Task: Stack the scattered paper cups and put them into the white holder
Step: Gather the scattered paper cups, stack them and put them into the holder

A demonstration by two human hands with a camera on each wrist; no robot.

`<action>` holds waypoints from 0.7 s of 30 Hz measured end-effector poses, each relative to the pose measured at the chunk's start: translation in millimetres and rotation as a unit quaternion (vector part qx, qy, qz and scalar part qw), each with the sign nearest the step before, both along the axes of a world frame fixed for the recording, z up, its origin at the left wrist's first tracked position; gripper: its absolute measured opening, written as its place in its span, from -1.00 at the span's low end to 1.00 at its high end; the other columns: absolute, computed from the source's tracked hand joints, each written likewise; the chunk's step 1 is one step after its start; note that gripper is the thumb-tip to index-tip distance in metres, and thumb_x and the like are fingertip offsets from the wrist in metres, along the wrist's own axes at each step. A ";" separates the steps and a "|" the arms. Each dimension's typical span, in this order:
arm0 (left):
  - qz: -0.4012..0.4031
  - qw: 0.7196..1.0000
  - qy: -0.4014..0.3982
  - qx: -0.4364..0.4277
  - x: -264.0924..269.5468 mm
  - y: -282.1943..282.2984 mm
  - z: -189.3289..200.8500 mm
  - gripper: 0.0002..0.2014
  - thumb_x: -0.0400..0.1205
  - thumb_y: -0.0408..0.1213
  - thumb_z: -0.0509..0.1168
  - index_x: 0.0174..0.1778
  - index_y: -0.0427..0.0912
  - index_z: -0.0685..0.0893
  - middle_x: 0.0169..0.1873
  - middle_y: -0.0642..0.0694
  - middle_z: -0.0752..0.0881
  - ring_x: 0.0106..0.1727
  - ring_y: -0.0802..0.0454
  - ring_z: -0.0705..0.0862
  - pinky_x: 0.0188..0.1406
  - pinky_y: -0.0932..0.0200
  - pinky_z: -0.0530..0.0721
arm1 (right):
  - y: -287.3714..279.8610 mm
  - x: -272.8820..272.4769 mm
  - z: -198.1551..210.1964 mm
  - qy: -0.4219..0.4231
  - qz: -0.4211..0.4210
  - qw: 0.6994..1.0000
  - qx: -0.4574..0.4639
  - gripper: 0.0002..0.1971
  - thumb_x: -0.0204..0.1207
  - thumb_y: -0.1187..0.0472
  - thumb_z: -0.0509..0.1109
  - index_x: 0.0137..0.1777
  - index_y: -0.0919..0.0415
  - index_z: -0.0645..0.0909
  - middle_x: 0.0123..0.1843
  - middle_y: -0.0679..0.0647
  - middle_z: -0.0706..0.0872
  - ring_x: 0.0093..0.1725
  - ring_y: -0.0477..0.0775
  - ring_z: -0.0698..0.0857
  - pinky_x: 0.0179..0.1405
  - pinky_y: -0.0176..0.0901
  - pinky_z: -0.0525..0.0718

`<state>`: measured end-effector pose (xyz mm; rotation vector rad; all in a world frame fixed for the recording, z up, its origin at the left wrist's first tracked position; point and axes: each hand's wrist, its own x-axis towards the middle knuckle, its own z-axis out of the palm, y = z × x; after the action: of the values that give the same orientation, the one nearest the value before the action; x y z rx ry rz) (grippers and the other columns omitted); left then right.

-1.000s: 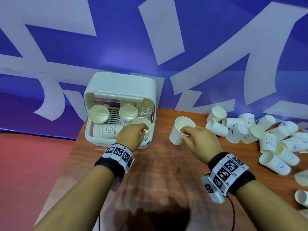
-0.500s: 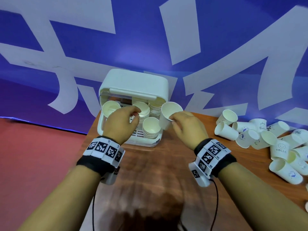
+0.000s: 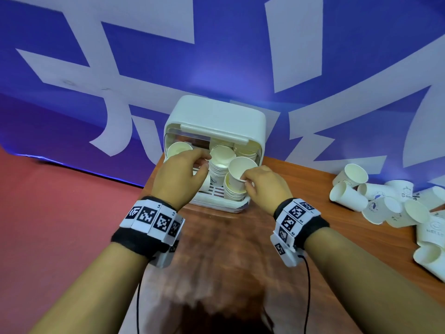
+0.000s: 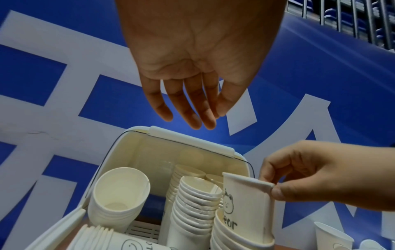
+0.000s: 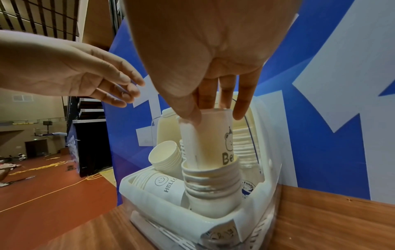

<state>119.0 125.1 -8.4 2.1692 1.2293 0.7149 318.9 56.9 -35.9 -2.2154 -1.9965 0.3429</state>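
I had the right hand [image 3: 262,186] pinching the rim of a single paper cup [image 3: 239,173], thumb outside and fingers over the lip, its base already started into the front stack of cups [image 5: 210,184] directly beneath that hand, inside the white holder [image 3: 216,118]. To my eye this was the nesting step, only part done: the printed side of the cup stood well proud of the stack's top rim. The next move seemed to call for a straight push down until the rims met, then letting go without tilting the stack. The left hand [image 3: 179,178] hovered over the holder just beside the right, fingers loosely extended and holding nothing. The holder stood on the bench [image 3: 313,249] with its lid raised; it held several upright stacks behind and beside the one I was feeding, plus a stack lying on its side [image 5: 162,186] below the left hand. Loose cups [image 3: 375,198] lay scattered well off to the right hand's outer side, so the job looked far from finished.
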 end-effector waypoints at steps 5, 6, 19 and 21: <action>0.010 1.000 0.002 -0.004 -2.3 -3.3 0.6 -0.81 0.61 -0.28 0.26 0.09 -0.02 0.70 -0.10 0.11 0.75 -0.05 0.19 0.67 -0.13 0.27 0.52 | 0.6 0.5 -2.4 0.015 -0.012 1.000 -0.017 -0.69 0.52 0.23 0.27 0.24 0.02 0.61 0.17 0.06 0.67 0.24 0.07 0.56 0.08 -0.09 0.54; 0.013 1.000 0.004 -0.004 -2.8 -4.2 0.6 -0.81 0.61 -0.27 0.26 0.09 -0.01 0.70 -0.10 0.11 0.75 -0.05 0.20 0.67 -0.12 0.26 0.53 | -0.4 1.3 -2.2 0.015 -0.012 1.000 -0.015 -0.68 0.51 0.21 0.27 0.25 0.00 0.61 0.17 0.06 0.67 0.23 0.06 0.56 0.07 -0.10 0.53; -0.044 0.999 0.006 -0.012 33.1 -36.8 -1.5 -0.83 0.60 -0.23 0.27 0.06 0.00 0.68 -0.16 0.11 0.74 -0.05 0.11 0.69 -0.04 0.06 0.66 | -61.2 33.5 19.1 0.020 -0.031 0.999 0.031 -0.76 0.56 0.16 0.25 0.17 0.04 0.63 0.14 -0.03 0.73 0.15 0.07 0.59 0.08 -0.07 0.53; -0.060 0.998 0.001 -0.010 45.8 -43.6 -1.0 -0.84 0.59 -0.23 0.27 0.03 0.03 0.68 -0.19 0.14 0.73 -0.06 0.11 0.69 -0.06 0.06 0.66 | -76.2 42.6 21.7 0.024 -0.046 0.998 0.030 -0.77 0.57 0.15 0.24 0.16 0.04 0.63 0.14 -0.04 0.73 0.16 0.06 0.59 0.09 -0.07 0.53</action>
<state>164.8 81.5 -9.4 2.2068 1.0916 0.6479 361.4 -19.3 -14.2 -2.2305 -1.8489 0.3178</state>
